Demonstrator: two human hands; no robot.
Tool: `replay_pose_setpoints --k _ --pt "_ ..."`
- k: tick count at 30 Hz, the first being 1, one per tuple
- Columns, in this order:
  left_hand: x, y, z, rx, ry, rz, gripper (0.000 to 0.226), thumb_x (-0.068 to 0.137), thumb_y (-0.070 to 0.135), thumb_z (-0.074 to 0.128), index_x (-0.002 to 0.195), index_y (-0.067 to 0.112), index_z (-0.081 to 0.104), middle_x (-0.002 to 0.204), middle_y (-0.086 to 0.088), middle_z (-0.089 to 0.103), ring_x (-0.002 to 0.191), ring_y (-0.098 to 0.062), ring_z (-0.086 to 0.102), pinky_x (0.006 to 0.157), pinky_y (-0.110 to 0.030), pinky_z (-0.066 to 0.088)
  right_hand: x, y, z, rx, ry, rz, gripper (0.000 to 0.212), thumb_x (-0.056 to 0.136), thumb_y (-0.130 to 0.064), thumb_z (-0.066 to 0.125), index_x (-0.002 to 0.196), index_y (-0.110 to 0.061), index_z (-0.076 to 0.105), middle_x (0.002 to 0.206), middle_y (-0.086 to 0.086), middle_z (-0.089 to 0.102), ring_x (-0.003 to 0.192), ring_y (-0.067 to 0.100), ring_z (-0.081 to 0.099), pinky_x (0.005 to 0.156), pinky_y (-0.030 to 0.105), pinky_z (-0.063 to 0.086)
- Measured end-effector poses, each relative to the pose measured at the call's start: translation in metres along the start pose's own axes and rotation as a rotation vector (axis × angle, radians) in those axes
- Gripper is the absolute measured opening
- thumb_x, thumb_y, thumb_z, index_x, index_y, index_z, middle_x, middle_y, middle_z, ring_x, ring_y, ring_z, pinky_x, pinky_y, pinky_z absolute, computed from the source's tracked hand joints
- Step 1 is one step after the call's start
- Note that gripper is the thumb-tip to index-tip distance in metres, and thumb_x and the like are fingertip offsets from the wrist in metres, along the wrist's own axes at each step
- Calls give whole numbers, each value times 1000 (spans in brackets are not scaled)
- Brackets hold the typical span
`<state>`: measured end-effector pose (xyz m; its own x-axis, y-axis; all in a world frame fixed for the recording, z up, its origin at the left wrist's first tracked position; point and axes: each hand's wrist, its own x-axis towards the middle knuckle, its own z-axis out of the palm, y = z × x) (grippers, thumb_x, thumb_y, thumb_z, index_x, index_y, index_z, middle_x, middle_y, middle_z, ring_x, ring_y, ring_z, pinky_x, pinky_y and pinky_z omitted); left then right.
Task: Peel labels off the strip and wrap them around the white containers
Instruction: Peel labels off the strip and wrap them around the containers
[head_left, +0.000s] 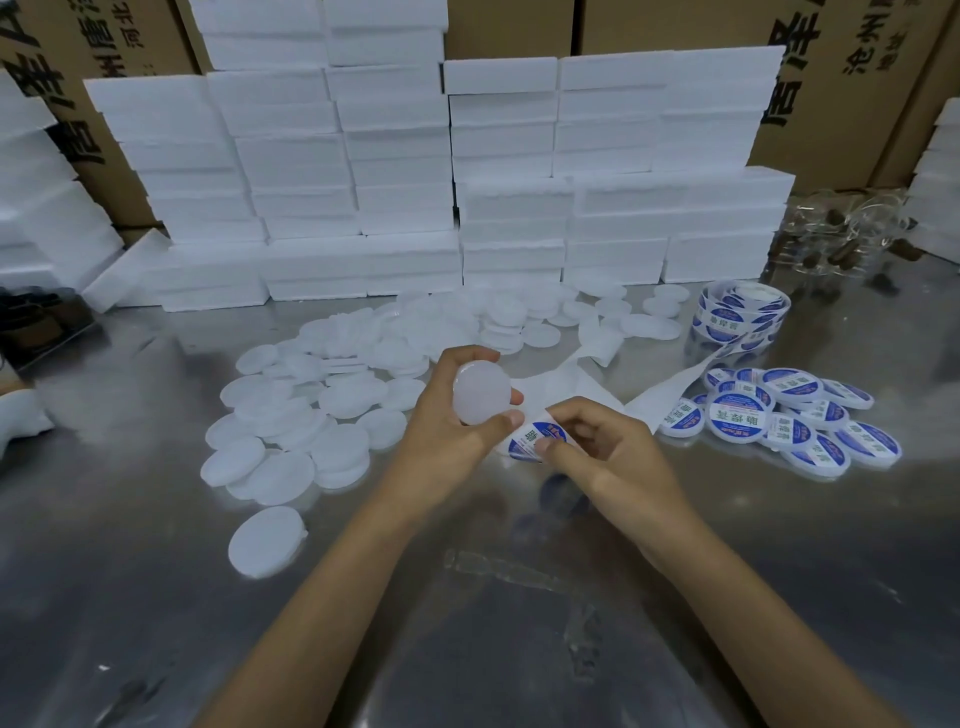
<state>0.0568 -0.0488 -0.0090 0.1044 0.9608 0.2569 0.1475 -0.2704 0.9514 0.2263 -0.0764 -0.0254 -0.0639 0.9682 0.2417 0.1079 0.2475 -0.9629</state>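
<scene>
Labels (535, 439) in blue and white sit on a white backing strip (571, 387) that runs from the middle of the shiny metal table (467, 597) toward the far right, where it ends in a loose roll (740, 317). The right hand (597, 447) pinches the near end of that strip, thumb and fingertips closed on a label that is partly lifted. The left hand (457, 415) is just beside it, fingers curled around a plain white round container (482, 392), held tilted so one flat face shows toward the camera. The thumb of that hand touches the edge of the label.

To the left, a wide heap of unlabelled white containers (296, 415) spreads over the table, with one lying apart nearer the person (266, 540). More of them lie scattered at the far middle (519, 317). To the right, near the roll, a smaller pile of finished containers (779, 410) shows blue-and-white labels on top.

Behind everything stand stacks of white foam boxes (415, 171), and behind those, brown cardboard cartons (675, 26) with dark printed characters. A clear bag (852, 234) with brown bits lies at the far right.
</scene>
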Motion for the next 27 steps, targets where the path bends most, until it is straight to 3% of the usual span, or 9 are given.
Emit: replay_pose_setpoints --k 4,7,9,13,17,22,25,27 --pt "1 -4 -1 -25 -6 -70 53 86 6 76 126 29 51 101 4 75 91 -3 71 65 -14 55 -1 -3 2 -28 3 -48 25 91 -5 67 107 -24 61 87 -2 74 90 12 71 78 23 55" --pt "1 -6 -2 -39 -3 -101 53 84 7 77 125 31 54 116 6 66 101 -13 68 67 -17 56 -4 -3 3 -133 -7 -126 32 93 -7 64 112 -32 66 99 -9 73 99 9 69 83 21 55" --pt "2 -8 -2 -50 -3 -98 51 83 6 77 121 34 56 120 7 61 102 -10 66 68 -17 55 -6 -3 4 -175 7 -172 28 94 -6 64 109 -29 71 107 -13 71 105 6 66 86 20 54" --pt "2 -12 -2 -30 -23 -90 48 85 11 78 112 43 55 112 21 63 94 7 64 65 -9 51 -6 -4 6 -260 31 -263 24 91 0 64 103 -20 73 107 -9 64 106 5 61 82 13 50" --pt "3 -16 1 69 -31 -69 49 86 9 77 111 42 49 86 42 63 84 21 59 64 -4 48 -6 -8 8 -290 54 -328 26 85 6 67 87 -20 70 106 -3 52 106 3 55 82 5 41" --pt "4 -20 4 231 29 -51 54 89 7 69 115 47 43 111 10 66 104 -5 63 89 -26 53 -4 -12 4 -258 148 -382 20 80 2 61 86 -18 60 105 -4 57 108 15 55 88 15 42" --pt "1 -18 4 323 33 -53 56 94 10 65 119 51 35 108 21 58 99 1 59 87 -23 48 -3 -16 0 -137 193 -329 23 80 -5 60 94 -22 57 99 -12 61 97 13 59 89 21 47" --pt "1 -16 2 306 82 -19 47 97 15 61 118 51 38 108 20 59 99 -7 63 88 -28 54 -2 -16 -2 -63 212 -313 35 82 5 62 98 -26 59 97 -14 64 89 12 60 86 22 49"
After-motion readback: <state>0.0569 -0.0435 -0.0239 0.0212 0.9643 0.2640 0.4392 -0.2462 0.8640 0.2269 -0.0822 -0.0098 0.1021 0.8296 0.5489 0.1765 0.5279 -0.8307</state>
